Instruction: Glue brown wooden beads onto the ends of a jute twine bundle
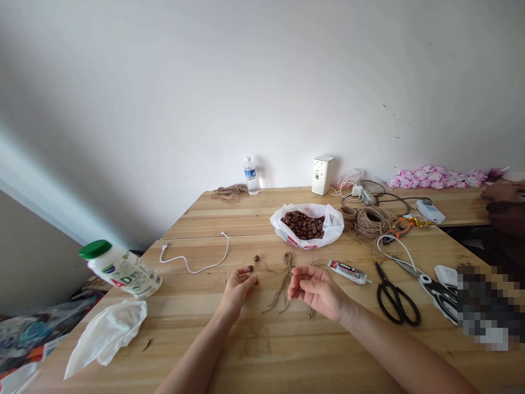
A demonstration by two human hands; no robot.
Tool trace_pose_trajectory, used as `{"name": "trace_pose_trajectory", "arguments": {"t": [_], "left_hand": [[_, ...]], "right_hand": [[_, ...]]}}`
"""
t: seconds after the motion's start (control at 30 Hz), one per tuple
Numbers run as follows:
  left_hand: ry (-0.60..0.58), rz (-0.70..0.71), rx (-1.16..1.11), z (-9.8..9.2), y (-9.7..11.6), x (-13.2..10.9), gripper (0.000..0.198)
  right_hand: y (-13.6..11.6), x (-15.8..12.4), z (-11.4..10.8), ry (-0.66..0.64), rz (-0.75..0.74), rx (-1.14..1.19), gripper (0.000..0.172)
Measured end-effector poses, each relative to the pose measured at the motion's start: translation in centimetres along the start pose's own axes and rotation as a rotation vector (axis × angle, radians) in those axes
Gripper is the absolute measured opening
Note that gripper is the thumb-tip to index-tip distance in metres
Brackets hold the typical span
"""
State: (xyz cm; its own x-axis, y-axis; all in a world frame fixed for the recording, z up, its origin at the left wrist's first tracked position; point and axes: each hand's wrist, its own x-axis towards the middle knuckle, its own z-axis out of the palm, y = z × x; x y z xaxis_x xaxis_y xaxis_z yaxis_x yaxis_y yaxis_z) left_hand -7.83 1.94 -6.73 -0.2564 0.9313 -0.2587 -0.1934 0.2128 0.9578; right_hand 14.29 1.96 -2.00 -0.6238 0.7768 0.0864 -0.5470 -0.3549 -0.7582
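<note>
Your left hand (238, 285) pinches one nut (250, 268). One loose nut (256, 257) lies at its one o'clock. Your right hand (318, 290) curls beside one twine bundle (286, 276); I can't tell whether it grips.

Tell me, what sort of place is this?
Likely a craft workspace: the wooden table holds a coil of jute twine, a plastic bag of brown seeds and a tube of B-7000 glue.

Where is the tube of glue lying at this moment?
In the head view, the glue tube lies on the table right of centre, between the right hand and the black scissors, in front of the bag of brown beads.
</note>
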Motion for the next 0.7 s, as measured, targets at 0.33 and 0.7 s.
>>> {"name": "trace_pose_trajectory", "arguments": {"t": [0.33, 0.7], "left_hand": [[0.008, -0.021, -0.012, -0.01, -0.02, 0.02, 0.056], [-0.013, -0.014, -0.01, -0.1, -0.23, 0.13, 0.055]], "right_hand": [[0.49, 0.22, -0.46, -0.017, -0.031, 0.007, 0.019], [0.52, 0.16, -0.34, -0.027, -0.038, 0.032, 0.028]]}}
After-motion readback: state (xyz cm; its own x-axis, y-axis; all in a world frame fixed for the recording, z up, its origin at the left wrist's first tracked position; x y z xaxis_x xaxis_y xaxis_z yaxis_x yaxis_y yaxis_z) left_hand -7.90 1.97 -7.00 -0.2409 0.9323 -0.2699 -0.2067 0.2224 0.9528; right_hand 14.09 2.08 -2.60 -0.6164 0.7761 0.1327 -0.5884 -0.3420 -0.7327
